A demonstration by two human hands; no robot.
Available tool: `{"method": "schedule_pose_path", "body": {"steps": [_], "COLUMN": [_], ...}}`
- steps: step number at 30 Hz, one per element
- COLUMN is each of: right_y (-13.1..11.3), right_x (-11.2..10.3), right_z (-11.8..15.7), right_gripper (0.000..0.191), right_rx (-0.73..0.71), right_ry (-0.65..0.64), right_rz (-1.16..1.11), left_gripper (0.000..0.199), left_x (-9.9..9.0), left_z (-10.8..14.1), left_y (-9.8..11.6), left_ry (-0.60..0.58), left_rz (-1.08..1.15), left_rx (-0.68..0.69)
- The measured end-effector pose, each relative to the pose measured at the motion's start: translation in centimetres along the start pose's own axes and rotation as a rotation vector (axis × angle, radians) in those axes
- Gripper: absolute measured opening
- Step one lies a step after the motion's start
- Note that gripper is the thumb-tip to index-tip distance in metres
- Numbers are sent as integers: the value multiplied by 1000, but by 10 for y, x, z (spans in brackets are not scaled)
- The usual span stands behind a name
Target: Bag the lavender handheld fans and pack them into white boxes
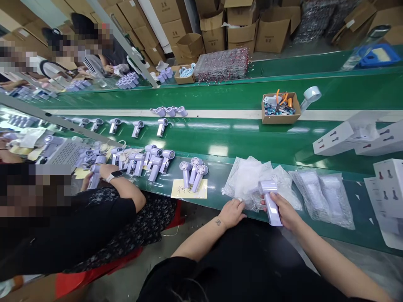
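Observation:
In my right hand (286,209) is a lilac handheld fan (272,205), its round head pointing away and its handle toward me. My left hand (232,213) is at the bench edge, its fingers curled onto the near edge of a clear bubble-wrap bag (244,174); the fingertips are partly hidden. More bubble-wrap bags lie under and behind the fan. To the right, two bagged fans (324,195) rest side by side. Left of the bags, three lilac fans (193,170) sit on a yellow paper note (176,188) with handwriting.
A co-worker (103,197) sits at my left beside a cluster of lilac fans (154,163). Single fans (162,126) stand along the green conveyor (220,132). A small carton of parts and pliers (280,119) is beyond it. White printed boxes (390,184) are at the right.

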State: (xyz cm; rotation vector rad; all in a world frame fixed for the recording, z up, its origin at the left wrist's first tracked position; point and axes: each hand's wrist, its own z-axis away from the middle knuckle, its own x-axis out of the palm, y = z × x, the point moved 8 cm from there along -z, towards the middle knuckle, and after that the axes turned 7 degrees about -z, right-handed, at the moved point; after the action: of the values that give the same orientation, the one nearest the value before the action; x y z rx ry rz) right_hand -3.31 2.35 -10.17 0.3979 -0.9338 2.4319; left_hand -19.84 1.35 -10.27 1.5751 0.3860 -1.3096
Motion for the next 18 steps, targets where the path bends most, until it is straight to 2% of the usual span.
{"method": "schedule_pose_path", "body": {"steps": [2, 4, 7, 10, 13, 16, 18], "right_y": [-4, -10, -20, -24, -25, -26, -28], "right_x": [-5, -2, 5, 9, 13, 17, 19], "right_z": [-3, -9, -20, -27, -31, -32, -30], "right_gripper": [36, 40, 41, 39, 40, 43, 45], "right_rx": [0, -41, -147, -170, -162, -158, -157], "right_ry": [-19, -55, -54, -39, -46, -47, -47], "right_rz": [44, 94, 152, 175, 173, 162, 155], "left_gripper": [18, 20, 19, 14, 9, 18, 23], "left_x": [13, 17, 8, -24, -69, -118, -140], "left_z": [-1, -4, -6, -1, 7, 10, 8], "left_y": [-13, -23, -32, -46, -65, -81, -87], "left_ry": [-74, -114, -116, -53, 80, 331, 517], "left_rz": [-146, -161, -97, 86, 367, 663, 842], "left_rx": [54, 40, -47, -232, -451, -604, -666]}}
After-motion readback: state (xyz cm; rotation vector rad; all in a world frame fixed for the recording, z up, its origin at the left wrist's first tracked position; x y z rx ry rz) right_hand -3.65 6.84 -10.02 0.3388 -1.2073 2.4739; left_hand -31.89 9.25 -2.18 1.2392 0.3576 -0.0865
